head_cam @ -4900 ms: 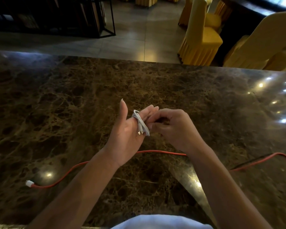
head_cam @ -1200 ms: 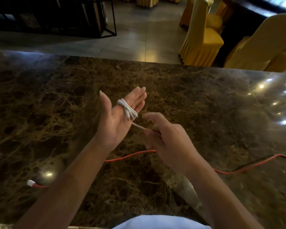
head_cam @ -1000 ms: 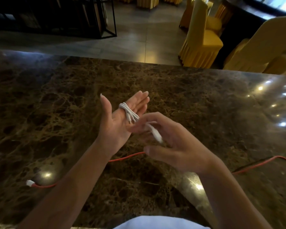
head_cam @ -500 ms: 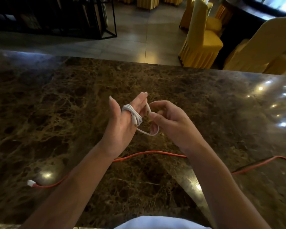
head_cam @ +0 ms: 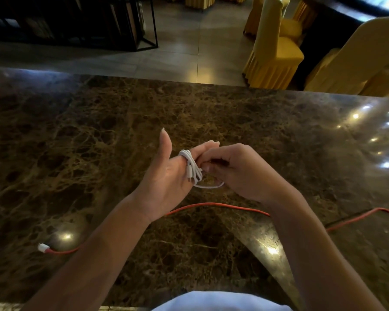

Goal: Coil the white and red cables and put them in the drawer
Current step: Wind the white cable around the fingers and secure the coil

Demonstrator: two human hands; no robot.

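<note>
Edge: table [head_cam: 99, 131] rim well beyond us.
Cables: two; white cable [head_cam: 192, 168] rings our flat left hand [head_cam: 166, 176], right hand [head_cam: 240, 173] pinching it; red cable [head_cam: 218, 205] below.

Head camera looks down (and forward) over the near table [head_cam: 76, 153].

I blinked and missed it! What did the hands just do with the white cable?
The right hand moved back up to the left hand, still pinching the tail of the white cable, now a short loop. It stayed coiled around the left fingers; the red cable stayed on the table.
</note>
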